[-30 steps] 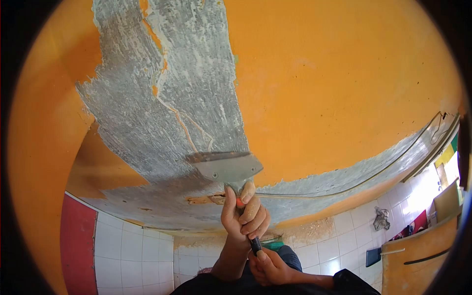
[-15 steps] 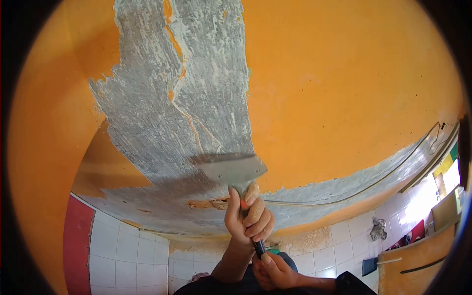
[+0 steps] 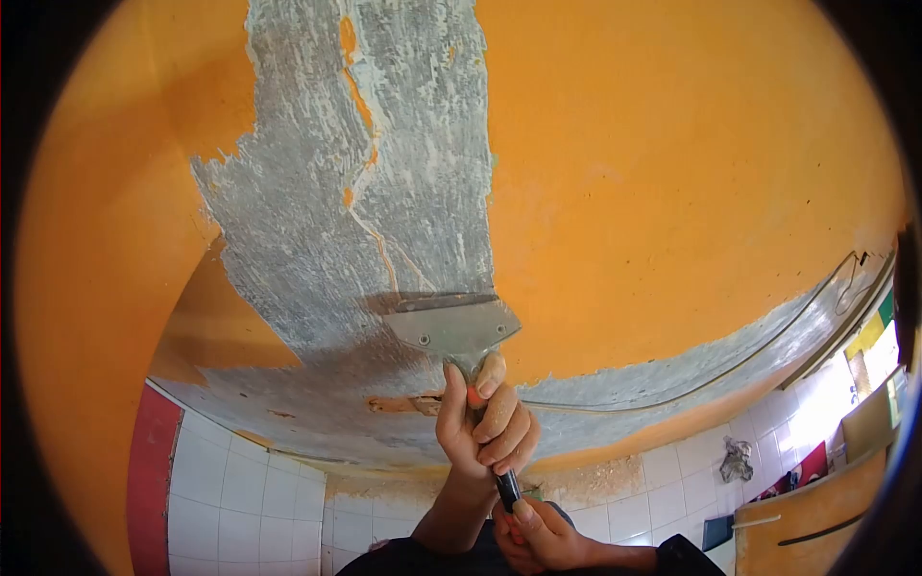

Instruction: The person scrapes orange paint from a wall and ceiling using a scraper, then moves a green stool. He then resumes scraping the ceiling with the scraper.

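Note:
A wide metal scraper [image 3: 453, 326] has its blade edge against the bare grey strip of the orange surface, near the strip's lower right edge. My left hand [image 3: 488, 427] is wrapped round the upper part of its handle, close under the blade, with thumb and index finger raised along the neck. Lower down, my right hand [image 3: 543, 536] grips the black end of the same handle. The grey strip [image 3: 423, 163] runs upward from the blade and shows a jagged crack with orange remnants.
Orange paint [image 3: 672, 192] flanks the strip. A thin cable [image 3: 663, 396] runs along a grey band at the lower right. White tiles [image 3: 240, 490] and a red panel [image 3: 154, 480] are at the lower left. A wooden board [image 3: 816, 528] and crumpled plastic [image 3: 737, 461] are at the right.
The grey strip's upper part has shifted slightly right in view, and the room at the lower right has shifted slightly down and left. Both hands keep their hold; the blade is tilted a little differently.

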The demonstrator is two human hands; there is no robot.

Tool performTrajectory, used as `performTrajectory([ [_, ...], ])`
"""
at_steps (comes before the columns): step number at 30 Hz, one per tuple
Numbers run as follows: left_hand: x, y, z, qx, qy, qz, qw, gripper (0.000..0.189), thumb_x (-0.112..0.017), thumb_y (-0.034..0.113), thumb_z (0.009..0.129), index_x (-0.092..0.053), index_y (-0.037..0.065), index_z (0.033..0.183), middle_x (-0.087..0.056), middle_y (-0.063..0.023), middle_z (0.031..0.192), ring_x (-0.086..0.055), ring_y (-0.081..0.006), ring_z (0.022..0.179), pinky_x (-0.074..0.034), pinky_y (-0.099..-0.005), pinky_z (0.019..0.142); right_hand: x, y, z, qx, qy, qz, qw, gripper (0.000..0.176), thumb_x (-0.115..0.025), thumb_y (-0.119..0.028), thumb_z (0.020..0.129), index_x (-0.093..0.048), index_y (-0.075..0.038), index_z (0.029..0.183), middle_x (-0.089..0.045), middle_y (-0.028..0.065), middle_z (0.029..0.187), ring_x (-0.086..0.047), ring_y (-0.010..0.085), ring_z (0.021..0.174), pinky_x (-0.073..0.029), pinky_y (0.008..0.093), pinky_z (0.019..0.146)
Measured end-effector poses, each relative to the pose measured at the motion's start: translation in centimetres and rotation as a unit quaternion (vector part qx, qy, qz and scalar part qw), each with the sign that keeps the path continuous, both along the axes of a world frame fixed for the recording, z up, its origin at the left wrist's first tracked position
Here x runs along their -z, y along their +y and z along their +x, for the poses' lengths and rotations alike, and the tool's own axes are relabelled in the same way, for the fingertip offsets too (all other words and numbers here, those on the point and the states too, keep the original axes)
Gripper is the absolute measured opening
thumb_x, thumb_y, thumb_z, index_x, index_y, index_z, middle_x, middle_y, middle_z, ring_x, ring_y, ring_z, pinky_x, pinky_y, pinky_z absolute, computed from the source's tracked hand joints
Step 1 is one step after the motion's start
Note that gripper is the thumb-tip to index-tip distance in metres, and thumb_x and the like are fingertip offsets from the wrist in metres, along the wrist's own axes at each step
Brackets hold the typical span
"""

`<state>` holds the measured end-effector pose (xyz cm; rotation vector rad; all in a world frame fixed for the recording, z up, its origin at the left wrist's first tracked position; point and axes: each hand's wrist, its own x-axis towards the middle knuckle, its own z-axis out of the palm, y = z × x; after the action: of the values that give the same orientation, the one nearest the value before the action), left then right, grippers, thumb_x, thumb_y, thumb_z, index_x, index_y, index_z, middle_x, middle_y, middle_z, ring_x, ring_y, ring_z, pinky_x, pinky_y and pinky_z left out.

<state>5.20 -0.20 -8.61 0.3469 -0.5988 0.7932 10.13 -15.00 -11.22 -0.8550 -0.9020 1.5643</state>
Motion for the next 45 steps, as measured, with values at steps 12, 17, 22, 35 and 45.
performTrajectory([
  [12, -2.2, 0.5, 0.0, 0.003, -0.013, 0.023, 1.0, 0.044, -0.021, 0.047, 0.099, -0.042, 0.009, 0.093, -0.035, 0.005, 0.05, -0.036, -0.0033, 0.033, -0.04, -0.0199, 0.033, -2.0, 0.1, 0.4, -0.063, 0.05, -0.046, 0.996, 0.04, -0.032, -0.05, 0.096, -0.039, -0.013, 0.084, -0.031, -0.0023, 0.051, -0.026, 0.0077, 0.036, -0.025, 0.0226, 0.033],
  [17, -2.2, 0.7, 0.1, -0.004, -0.005, 0.026, 1.0, 0.044, -0.02, 0.046, 0.099, -0.042, 0.009, 0.093, -0.035, 0.0053, 0.05, -0.036, -0.0037, 0.032, -0.039, -0.0206, 0.033, -2.5, 0.6, 0.4, -0.066, 0.035, -0.017, 0.997, 0.041, -0.032, -0.052, 0.096, -0.038, -0.014, 0.082, -0.031, -0.0019, 0.051, -0.025, 0.0078, 0.036, -0.025, 0.0224, 0.033],
  [22, -3.1, 0.6, -0.1, -0.017, 0.004, 0.042, 0.999, 0.044, -0.02, 0.047, 0.099, -0.043, 0.009, 0.093, -0.036, 0.0054, 0.05, -0.036, -0.0037, 0.033, -0.04, -0.0206, 0.033, -2.8, 0.3, 0.6, -0.068, 0.03, -0.017, 0.997, 0.044, -0.033, -0.055, 0.094, -0.037, -0.014, 0.081, -0.032, -0.0013, 0.051, -0.026, 0.008, 0.036, -0.025, 0.0225, 0.033],
  [35, -4.6, 0.9, 0.1, 0.008, -0.025, 0.051, 0.998, 0.045, -0.019, 0.049, 0.099, -0.042, 0.009, 0.095, -0.036, 0.0057, 0.05, -0.037, -0.0035, 0.032, -0.041, -0.0212, 0.034, -4.2, 0.4, 0.2, -0.078, 0.05, -0.048, 0.995, 0.045, -0.032, -0.055, 0.095, -0.04, -0.01, 0.09, -0.035, 0.0001, 0.053, -0.029, 0.009, 0.036, -0.028, 0.0231, 0.033],
  [45, -6.0, 1.2, 0.1, -0.008, -0.017, 0.066, 0.998, 0.046, -0.018, 0.048, 0.099, -0.042, 0.009, 0.095, -0.037, 0.0056, 0.05, -0.038, -0.0033, 0.032, -0.04, -0.0197, 0.033, -5.4, 1.3, 0.6, -0.077, 0.017, 0.01, 0.997, 0.045, -0.032, -0.054, 0.095, -0.039, -0.011, 0.087, -0.034, 0.0, 0.051, -0.029, 0.0089, 0.035, -0.029, 0.023, 0.033],
])
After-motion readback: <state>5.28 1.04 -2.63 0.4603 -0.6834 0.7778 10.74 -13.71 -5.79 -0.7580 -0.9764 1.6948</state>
